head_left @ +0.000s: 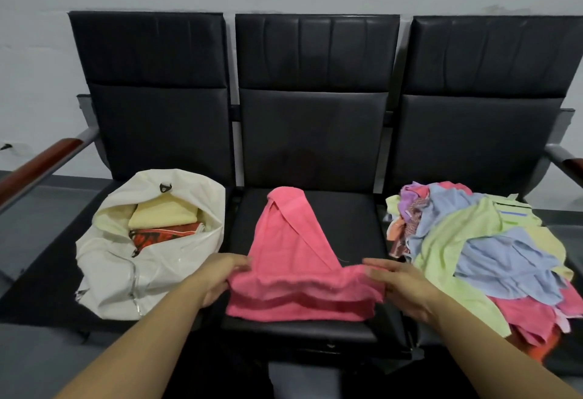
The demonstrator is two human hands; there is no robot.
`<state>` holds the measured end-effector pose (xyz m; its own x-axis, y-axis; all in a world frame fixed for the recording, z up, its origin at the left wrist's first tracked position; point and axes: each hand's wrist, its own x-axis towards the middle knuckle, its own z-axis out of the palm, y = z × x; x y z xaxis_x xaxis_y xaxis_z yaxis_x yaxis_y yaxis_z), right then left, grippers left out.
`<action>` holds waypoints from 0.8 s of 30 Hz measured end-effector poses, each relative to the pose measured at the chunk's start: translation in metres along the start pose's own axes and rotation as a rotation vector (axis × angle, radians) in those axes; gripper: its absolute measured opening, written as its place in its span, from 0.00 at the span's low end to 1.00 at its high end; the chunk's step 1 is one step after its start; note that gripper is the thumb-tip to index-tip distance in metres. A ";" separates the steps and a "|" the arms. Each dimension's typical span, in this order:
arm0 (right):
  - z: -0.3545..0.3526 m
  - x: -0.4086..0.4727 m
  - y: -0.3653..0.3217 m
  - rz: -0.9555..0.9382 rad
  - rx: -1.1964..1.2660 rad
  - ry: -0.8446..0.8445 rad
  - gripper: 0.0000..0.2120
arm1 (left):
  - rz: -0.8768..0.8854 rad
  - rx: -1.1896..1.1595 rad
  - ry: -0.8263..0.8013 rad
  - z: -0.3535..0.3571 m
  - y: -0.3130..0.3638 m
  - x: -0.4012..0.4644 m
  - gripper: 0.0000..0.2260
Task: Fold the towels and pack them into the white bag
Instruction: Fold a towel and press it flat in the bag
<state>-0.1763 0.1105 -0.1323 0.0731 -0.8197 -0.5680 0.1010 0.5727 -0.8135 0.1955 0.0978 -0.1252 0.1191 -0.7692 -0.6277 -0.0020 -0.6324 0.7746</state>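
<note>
A pink towel point(293, 259) lies crumpled on the middle black seat point(353, 225), its far end reaching toward the backrest. My left hand point(220, 275) pinches the towel's near left edge. My right hand point(400, 285) holds the near right edge, fingers over the cloth. The white bag point(126, 272) sits open on the left seat, with a folded yellow towel point(164, 214) and a red patterned one point(164, 236) inside. A heap of unfolded towels point(479, 250) in green, blue, purple and pink covers the right seat.
Three black padded backrests point(315, 99) stand behind the seats against a grey wall. A wood-topped armrest point(41, 162) runs at the far left, another armrest point(564, 159) at the far right. Grey floor shows beside and below the bench.
</note>
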 end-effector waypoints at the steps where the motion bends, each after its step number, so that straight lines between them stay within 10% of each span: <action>1: 0.003 0.008 0.001 -0.006 -0.012 0.026 0.25 | -0.003 -0.001 -0.001 0.002 0.000 0.009 0.08; 5: 0.012 0.052 -0.007 0.023 -0.327 0.134 0.05 | -0.088 0.306 -0.003 0.009 -0.002 0.055 0.07; 10: 0.035 0.135 -0.037 -0.104 -1.473 0.385 0.18 | 0.140 1.092 0.281 0.017 0.022 0.113 0.15; 18: 0.168 0.289 -0.045 -0.549 -1.225 -0.157 0.15 | 0.564 0.629 0.310 0.054 0.047 0.230 0.05; 24: 0.164 0.322 -0.030 -0.562 -1.383 -0.078 0.19 | 0.555 0.884 0.157 0.056 0.039 0.273 0.18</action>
<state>0.0071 -0.1702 -0.2701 0.4009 -0.8988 -0.1772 -0.8585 -0.3011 -0.4150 0.1727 -0.1422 -0.2705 0.0070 -0.9906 -0.1369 -0.8112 -0.0857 0.5784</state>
